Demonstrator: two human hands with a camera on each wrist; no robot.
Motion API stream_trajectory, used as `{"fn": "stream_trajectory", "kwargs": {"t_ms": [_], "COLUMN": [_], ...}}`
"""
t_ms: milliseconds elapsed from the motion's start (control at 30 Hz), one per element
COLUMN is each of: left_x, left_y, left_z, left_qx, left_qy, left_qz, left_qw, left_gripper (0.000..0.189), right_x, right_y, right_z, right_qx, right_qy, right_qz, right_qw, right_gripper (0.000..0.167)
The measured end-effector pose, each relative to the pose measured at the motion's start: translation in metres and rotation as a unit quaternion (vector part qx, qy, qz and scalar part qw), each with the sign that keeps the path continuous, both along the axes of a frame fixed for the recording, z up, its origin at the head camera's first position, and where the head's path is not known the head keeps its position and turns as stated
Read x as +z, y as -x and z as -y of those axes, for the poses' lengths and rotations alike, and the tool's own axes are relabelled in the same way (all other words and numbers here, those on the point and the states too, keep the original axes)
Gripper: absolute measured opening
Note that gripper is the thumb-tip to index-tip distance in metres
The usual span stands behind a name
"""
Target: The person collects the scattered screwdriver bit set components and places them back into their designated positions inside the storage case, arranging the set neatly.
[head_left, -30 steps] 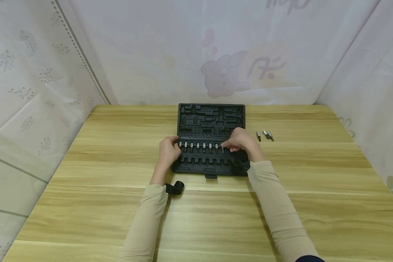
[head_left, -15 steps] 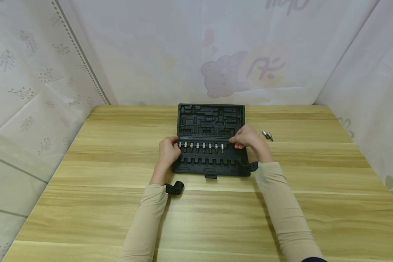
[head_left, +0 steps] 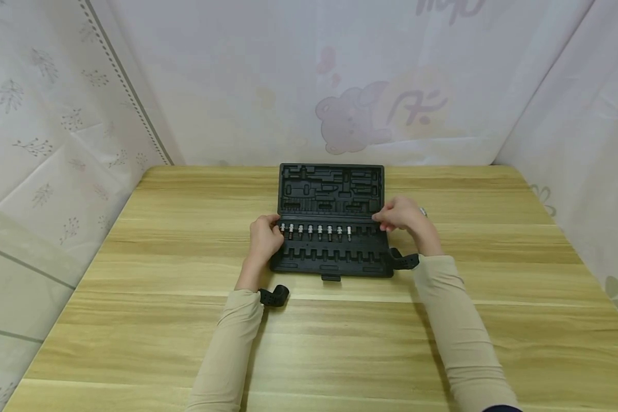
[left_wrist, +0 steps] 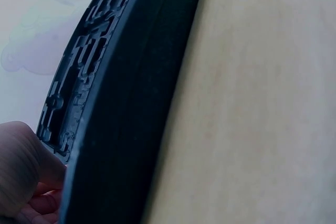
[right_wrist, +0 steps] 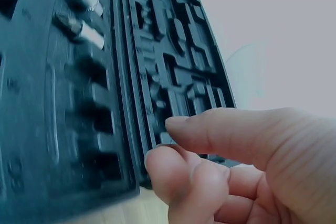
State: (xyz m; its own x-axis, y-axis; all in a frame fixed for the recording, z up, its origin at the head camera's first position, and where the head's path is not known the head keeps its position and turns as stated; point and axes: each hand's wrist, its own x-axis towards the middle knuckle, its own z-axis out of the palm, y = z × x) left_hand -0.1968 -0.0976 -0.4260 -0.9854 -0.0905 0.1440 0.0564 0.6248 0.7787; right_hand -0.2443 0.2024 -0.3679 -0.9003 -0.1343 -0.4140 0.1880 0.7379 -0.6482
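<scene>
A black tool case (head_left: 301, 269) lies unfolded on the table, its moulded lid (head_left: 335, 207) at the back. Several silver-topped bit sockets (head_left: 320, 230) sit in a row along the case's rear slots; the slots at the row's right end hold nothing. My left hand (head_left: 264, 236) grips the case's left end near the hinge, its fingertips partly hidden behind the side wall in the left wrist view. Over the right end of the hinge, my right hand (head_left: 404, 214) has thumb and fingers loosely bent. In the right wrist view a small gap shows between thumb and index finger (right_wrist: 165, 167), with nothing in it.
Part of a loose bit socket (head_left: 423, 212) shows behind my right wrist, on the wooden table (head_left: 309, 343). Black wrist-camera mounts (head_left: 275, 296) stick out from both wrists. A printed cloth (head_left: 226, 86) hangs behind the table.
My right hand has let go of the last bit socket in the row and moved right, past the slots holding nothing, now hiding most of the loose bit sockets. My left hand stays put.
</scene>
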Motion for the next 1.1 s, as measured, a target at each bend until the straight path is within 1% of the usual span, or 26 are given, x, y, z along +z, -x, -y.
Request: {"fn": "stream_trajectory", "kwargs": {"t_ms": [100,300,467,600,833,933,1067,1100], "left_x": [0.000,-0.002,-0.003,-0.003,-0.002,-0.003,-0.006,-0.008], "left_y": [0.000,0.000,0.000,0.000,0.001,0.002,0.004,0.005], "left_z": [0.000,0.001,0.001,0.001,0.001,0.001,0.002,0.003], "left_qx": [0.000,0.001,0.001,0.000,0.000,0.001,-0.001,0.001], "left_qy": [0.002,0.006,0.007,0.008,0.010,0.007,-0.003,-0.002], "left_qz": [-0.003,-0.008,-0.010,-0.011,-0.011,-0.009,-0.016,-0.032], "left_qw": [1.0000,1.0000,0.9999,0.9999,0.9999,0.9999,0.9999,0.9995], "left_gripper": [0.033,0.033,0.033,0.033,0.033,0.033,0.034,0.033], "right_x": [-0.001,-0.001,0.000,-0.001,-0.002,-0.002,-0.002,-0.002], "right_y": [0.000,0.000,-0.002,-0.002,-0.002,0.000,0.001,0.002], "right_z": [-0.006,-0.014,-0.020,-0.026,-0.039,-0.044,-0.051,-0.053], "right_qx": [0.003,-0.004,-0.010,-0.017,-0.035,-0.044,-0.066,-0.072], "right_qy": [0.000,0.019,0.023,0.015,-0.001,-0.004,-0.006,-0.011], "right_qz": [-0.006,-0.012,-0.025,-0.042,-0.058,-0.079,-0.109,-0.116], "right_qw": [1.0000,0.9997,0.9994,0.9989,0.9977,0.9959,0.9919,0.9906], "right_gripper": [0.026,0.029,0.032,0.031,0.028,0.027,0.027,0.027]}}
